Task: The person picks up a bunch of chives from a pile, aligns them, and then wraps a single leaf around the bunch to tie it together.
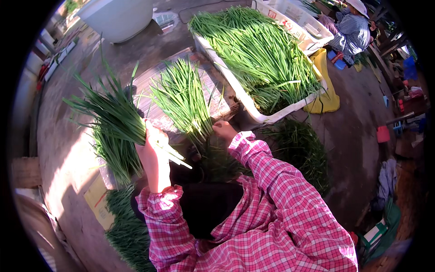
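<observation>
My left hand (155, 149) is closed around a bunch of garlic chives (119, 114), raised in front of me. Its leaves fan out to the upper left, and its pale stem ends (173, 156) stick out past my fingers to the lower right. My right hand (224, 130) pinches at the stem ends on the right edge of a second chive pile (185, 98); what lies between the fingertips is too small to make out. That pile rests on a low board (151, 83). Below the held bunch lies another chive pile (117, 151), partly covered by it.
A white plastic crate (231, 80) heaped with chives stands beyond my right hand, beside an empty white crate (302, 23) and a yellow sack (323, 91). Dark trimmings (299, 149) lie on the floor. A large white tub (115, 18) stands far left; a person (348, 34) sits far right.
</observation>
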The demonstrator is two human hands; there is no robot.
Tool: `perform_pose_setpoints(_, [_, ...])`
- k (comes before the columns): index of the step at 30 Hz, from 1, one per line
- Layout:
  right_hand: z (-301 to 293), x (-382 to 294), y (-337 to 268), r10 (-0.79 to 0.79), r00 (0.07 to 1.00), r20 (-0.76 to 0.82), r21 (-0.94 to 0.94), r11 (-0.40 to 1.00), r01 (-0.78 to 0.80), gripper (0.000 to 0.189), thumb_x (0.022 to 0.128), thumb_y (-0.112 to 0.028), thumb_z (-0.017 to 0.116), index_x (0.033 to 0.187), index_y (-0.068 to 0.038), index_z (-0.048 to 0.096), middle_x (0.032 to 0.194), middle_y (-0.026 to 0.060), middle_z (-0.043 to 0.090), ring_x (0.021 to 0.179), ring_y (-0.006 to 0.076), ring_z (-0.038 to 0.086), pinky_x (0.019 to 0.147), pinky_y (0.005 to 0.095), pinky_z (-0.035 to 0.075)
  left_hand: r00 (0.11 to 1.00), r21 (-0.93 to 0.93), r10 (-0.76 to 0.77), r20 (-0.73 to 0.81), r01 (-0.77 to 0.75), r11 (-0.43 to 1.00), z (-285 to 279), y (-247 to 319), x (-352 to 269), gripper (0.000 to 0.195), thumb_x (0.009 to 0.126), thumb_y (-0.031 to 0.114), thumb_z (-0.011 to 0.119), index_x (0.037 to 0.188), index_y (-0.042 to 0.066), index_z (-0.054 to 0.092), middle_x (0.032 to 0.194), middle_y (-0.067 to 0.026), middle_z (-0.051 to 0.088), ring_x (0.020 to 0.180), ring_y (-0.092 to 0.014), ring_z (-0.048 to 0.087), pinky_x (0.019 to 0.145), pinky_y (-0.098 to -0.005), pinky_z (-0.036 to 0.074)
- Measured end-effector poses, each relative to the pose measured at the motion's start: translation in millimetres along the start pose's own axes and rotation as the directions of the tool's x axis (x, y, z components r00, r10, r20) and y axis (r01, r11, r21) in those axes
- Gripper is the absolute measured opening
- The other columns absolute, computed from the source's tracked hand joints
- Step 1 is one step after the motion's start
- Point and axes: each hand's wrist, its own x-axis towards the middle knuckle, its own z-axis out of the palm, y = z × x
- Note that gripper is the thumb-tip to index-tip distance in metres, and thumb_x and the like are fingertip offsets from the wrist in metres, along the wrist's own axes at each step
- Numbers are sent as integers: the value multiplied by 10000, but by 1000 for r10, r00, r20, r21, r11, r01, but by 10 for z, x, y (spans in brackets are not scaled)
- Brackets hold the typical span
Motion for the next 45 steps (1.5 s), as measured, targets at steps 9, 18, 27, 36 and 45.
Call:
perform_pose_setpoints(9, [-17,-24,-63,-55,997,-47,-98,994,50,322,672,-238,599,854,25,560,732,123,582,672,173,562,600,275,449,1000,-21,-4,2,4,1000,130,32,-2,112,828,131,467,907,56,439,588,26,321,524,-65,317,485,-199,308])
perform_pose_setpoints(18, [-162,84,-144,-70,997,41,-54,996,72,204,647,-191,563,687,10,558,576,81,536,513,143,512,476,271,403,999,-18,6,-44,-6,1000,196,63,9,138,823,92,462,699,76,405,557,10,361,461,-76,349,416,-198,289])
perform_pose_setpoints(27, [-202,428,87,-386,916,104,-503,774,384,256,704,-229,536,648,18,578,528,90,536,466,169,524,436,315,398,999,-14,-13,-37,13,1000,197,90,-12,131,824,105,465,714,75,402,549,15,345,456,-73,340,414,-200,282])
perform_pose_setpoints(36, [-906,-271,-937,-168,986,17,-466,871,156,197,762,-145,471,716,19,570,589,62,574,484,115,543,475,226,434,999,-54,-17,-48,14,998,196,48,-7,53,813,60,468,783,71,426,539,26,333,429,-56,304,395,-193,255])
perform_pose_setpoints(45, [-1738,-1397,-1343,-331,937,-111,159,925,345,161,833,-104,432,804,17,535,579,15,502,505,72,446,493,190,369,997,27,14,-74,-12,1000,170,75,-27,57,810,79,485,780,82,436,497,42,311,390,-35,259,373,-185,224])
